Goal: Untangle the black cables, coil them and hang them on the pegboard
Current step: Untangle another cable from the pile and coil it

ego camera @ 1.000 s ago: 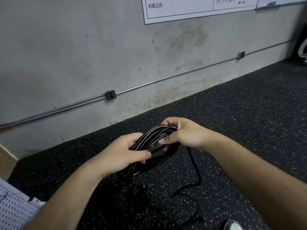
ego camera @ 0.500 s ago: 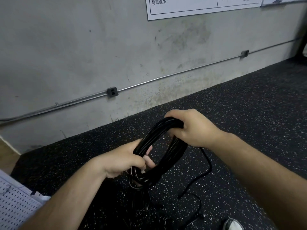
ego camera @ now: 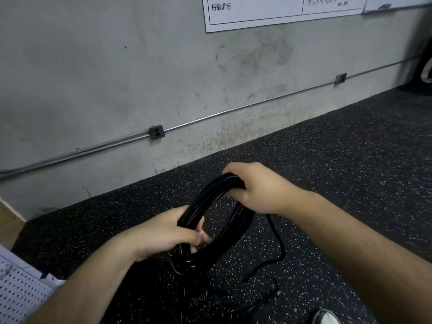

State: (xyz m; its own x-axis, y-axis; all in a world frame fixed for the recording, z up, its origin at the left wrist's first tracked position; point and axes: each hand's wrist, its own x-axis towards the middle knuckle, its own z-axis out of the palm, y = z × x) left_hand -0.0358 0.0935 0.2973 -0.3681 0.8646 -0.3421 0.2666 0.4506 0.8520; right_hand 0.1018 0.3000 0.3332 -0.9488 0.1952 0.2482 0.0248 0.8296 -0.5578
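A coil of black cable (ego camera: 236, 226) stands upright over the speckled black floor, held between both hands. My right hand (ego camera: 258, 187) grips the top of the coil with fingers curled over the bundle. My left hand (ego camera: 163, 232) grips the near left side of the loop, fingers wrapped round the strands. A loose cable end (ego camera: 277, 244) trails from the coil down to the floor on the right. More black cable (ego camera: 198, 298) lies heaped on the floor under the coil. A corner of the white pegboard (ego camera: 16, 291) shows at the lower left.
A grey concrete wall (ego camera: 117, 78) runs behind, with a metal conduit and outlet box (ego camera: 157, 131) low on it and a white paper sheet (ego camera: 280, 10) above. A shoe tip (ego camera: 326, 318) shows at the bottom right.
The coil has turned from lying flat between my hands to standing more upright. My right hand rose to its top and my left hand slid down its near side.
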